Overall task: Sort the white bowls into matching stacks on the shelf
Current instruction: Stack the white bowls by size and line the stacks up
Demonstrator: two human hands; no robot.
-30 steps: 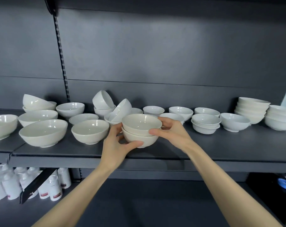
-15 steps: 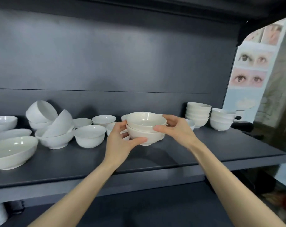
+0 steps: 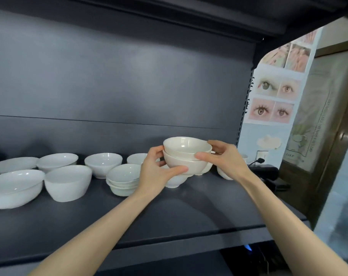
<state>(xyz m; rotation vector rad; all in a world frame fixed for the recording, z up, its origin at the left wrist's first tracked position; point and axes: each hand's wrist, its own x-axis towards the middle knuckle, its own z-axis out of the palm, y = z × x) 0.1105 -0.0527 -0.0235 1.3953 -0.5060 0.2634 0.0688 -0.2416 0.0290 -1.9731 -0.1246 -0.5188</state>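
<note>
two cream-white bowls, a nested pair, are held in the air by both hands over the right part of a dark shelf, with nothing under them but the hands. the left hand grasps the pair from the near left, thumb hooked under the lower bowl and fingers curled round its far side. the right hand grasps it from the right, thumb laid along the seam where the upper bowl sits in the lower one, fingers wrapped behind.

directly below the pair a white footed bowl stands on the shelf, mostly hidden. to its left is a short stack of small bowls, then a deep bowl and a wide bowl, with more single bowls in a row behind them. another bowl peeks out behind the right wrist; whether it is part of a stack cannot be told. a black device with a cable sits past the shelf's right end.

judging from this, the pair is being carried to a matching stack. the main risk is lowering it blind onto the footed bowl beneath and chipping a rim, or landing it on a stack of another size. the upper bowl is only resting inside the lower one, so a tilt of the hands could slide it out. glazed ceramic is slick, and the left thumb carries much of the weight.
</note>
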